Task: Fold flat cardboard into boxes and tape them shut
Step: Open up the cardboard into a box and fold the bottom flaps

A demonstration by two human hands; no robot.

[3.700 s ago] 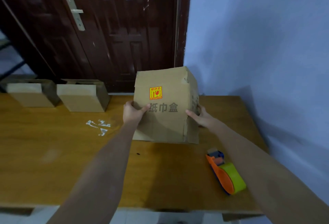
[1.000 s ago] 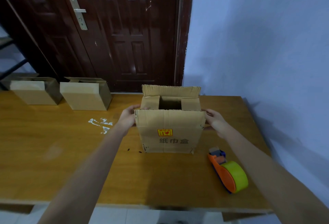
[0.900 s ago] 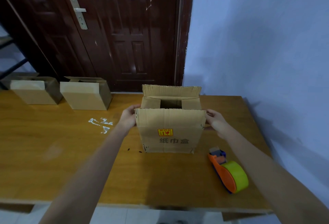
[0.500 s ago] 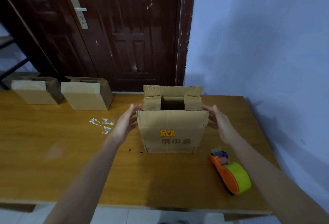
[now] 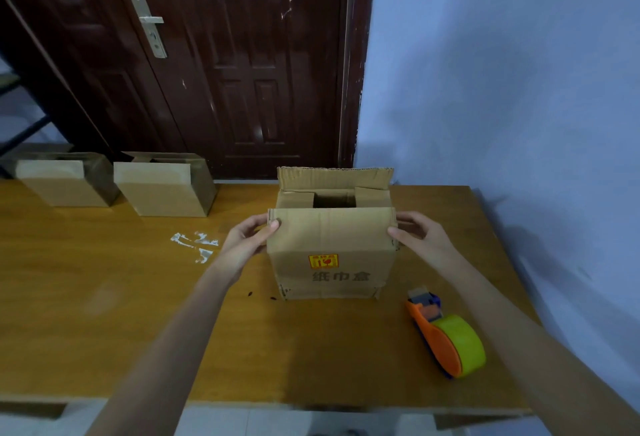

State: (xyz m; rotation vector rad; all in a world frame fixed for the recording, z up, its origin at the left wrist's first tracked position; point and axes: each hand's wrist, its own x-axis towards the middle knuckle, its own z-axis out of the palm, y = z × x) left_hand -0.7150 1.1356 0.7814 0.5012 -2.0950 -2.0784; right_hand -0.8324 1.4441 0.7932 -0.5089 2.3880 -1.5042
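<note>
A brown cardboard box (image 5: 330, 262) with a red-and-yellow label stands upright on the wooden table (image 5: 138, 297). Its two short top flaps lie folded in, leaving a dark gap between them; the far long flap stands up and the near long flap is raised. My left hand (image 5: 247, 241) pinches the near flap's left corner. My right hand (image 5: 420, 238) pinches its right corner. An orange and green tape dispenser (image 5: 446, 335) lies on the table to the right of the box, near my right forearm.
Two other cardboard boxes (image 5: 162, 186) (image 5: 65, 179) stand at the table's far left. White tape scraps (image 5: 195, 243) lie left of my left hand. A dark door (image 5: 225, 61) and a blue wall (image 5: 502, 89) rise behind the table.
The box was turned from lying tilted to standing upright with its flaps on top. Half a second ago my hands were spread beside it; now both grip the near flap's corners.
</note>
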